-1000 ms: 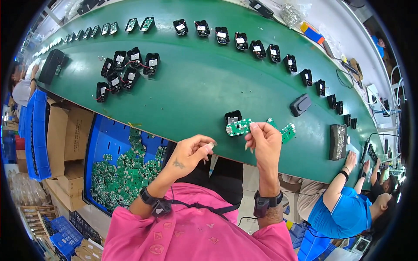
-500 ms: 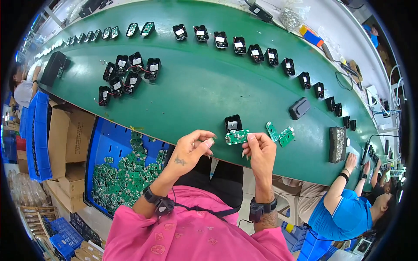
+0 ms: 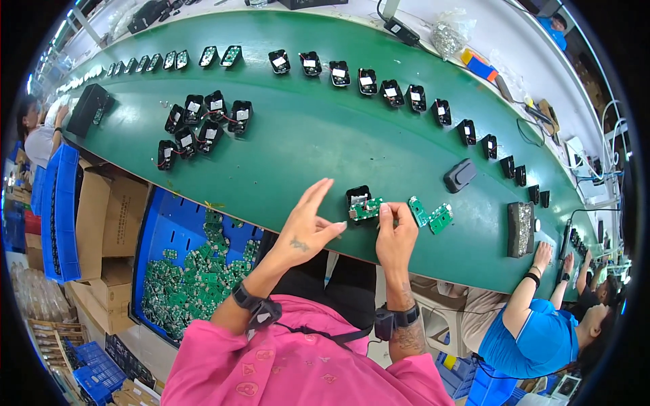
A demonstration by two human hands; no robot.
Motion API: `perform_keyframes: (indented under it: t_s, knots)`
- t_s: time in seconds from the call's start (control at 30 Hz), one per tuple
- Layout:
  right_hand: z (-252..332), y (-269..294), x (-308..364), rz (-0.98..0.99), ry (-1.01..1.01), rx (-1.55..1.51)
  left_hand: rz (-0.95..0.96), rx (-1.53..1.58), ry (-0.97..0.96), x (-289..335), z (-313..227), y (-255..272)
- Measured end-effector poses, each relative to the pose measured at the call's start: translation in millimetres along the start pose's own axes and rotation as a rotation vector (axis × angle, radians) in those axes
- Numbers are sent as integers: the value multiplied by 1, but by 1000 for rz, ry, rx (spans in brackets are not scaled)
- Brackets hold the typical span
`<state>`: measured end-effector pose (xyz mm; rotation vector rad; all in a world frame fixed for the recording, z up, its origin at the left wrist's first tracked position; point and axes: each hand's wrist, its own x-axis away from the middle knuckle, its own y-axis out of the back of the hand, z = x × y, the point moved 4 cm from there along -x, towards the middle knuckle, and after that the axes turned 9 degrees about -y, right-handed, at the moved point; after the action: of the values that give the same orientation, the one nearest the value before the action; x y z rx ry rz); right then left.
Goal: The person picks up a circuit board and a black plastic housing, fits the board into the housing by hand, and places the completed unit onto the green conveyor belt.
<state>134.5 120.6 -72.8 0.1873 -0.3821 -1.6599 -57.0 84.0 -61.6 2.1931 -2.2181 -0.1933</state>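
Note:
My right hand (image 3: 396, 233) pinches the right edge of a green circuit board (image 3: 366, 209). That board lies over the near part of a small black housing (image 3: 357, 193) on the bench, and a pale label shows inside it. Left of the board, my left hand (image 3: 308, 220) is open with fingers stretched away from me, holding nothing. Two more circuit boards, one at my right hand's fingers (image 3: 417, 210) and another beyond it (image 3: 441, 218), lie on the bench to the right. A dark closed case (image 3: 460, 175) rests farther right.
Several black housings with wires (image 3: 208, 132) cluster at left. A long row of housings (image 3: 391, 93) curves along the far side. A blue bin (image 3: 162, 233) of circuit boards stands below the bench edge. At right are a dark block (image 3: 520, 230) and a co-worker in blue (image 3: 542, 331).
My left hand has opened from a loose curl, its fingers now stretched forward. My right hand has brought the circuit board closer over the housing.

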Motion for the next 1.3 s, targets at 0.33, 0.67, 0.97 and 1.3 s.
perform_keyframes:
  t_s: [0.33,0.67,0.97,1.3]
  knots:
    - [-14,-11,7,-55,101,65,196,110,-56,-23,16,-20]
    - [39,4,32,-219,295,13,226,405,108,-3,0,-24]
    - [46,4,45,-50,195,-138,86,-180,-264,16,-46,-28]
    - [55,8,69,-45,371,-314,24,212,-24,24,-35,-27]
